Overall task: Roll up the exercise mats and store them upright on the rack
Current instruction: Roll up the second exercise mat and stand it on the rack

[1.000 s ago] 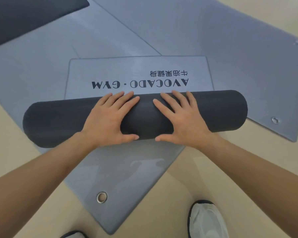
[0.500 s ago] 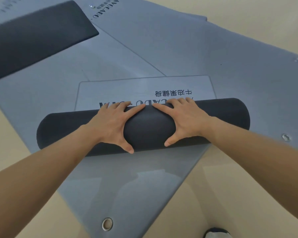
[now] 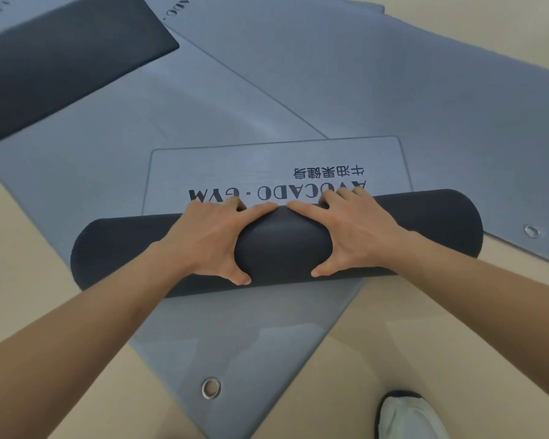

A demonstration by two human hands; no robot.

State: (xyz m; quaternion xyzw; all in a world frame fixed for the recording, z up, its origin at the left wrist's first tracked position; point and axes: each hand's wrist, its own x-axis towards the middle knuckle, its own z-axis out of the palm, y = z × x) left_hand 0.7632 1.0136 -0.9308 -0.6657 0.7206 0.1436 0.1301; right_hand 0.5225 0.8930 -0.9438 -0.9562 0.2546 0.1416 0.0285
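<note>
A grey mat printed "AVOCADO · GYM" [image 3: 276, 163] lies on the floor, rolled from its near end into a thick dark roll [image 3: 124, 248] that lies crosswise. Only a short flat end with the lettering remains ahead of the roll. My left hand [image 3: 210, 239] and my right hand [image 3: 355, 236] rest side by side on the middle of the roll. Their fingers reach over its far side and the thumbs press its near side. The roll bulges between the hands. No rack is in view.
The roll lies on other flat grey mats: one underneath with a metal grommet [image 3: 211, 388] at its near corner, and one to the right [image 3: 425, 90]. A dark mat surface [image 3: 61, 58] sits at the far left. My white shoe [image 3: 409, 416] stands on the beige floor.
The roll has moved forward over the flat end, covering part of the lettering. Both hands have slid from flat on top to reaching over the far side.
</note>
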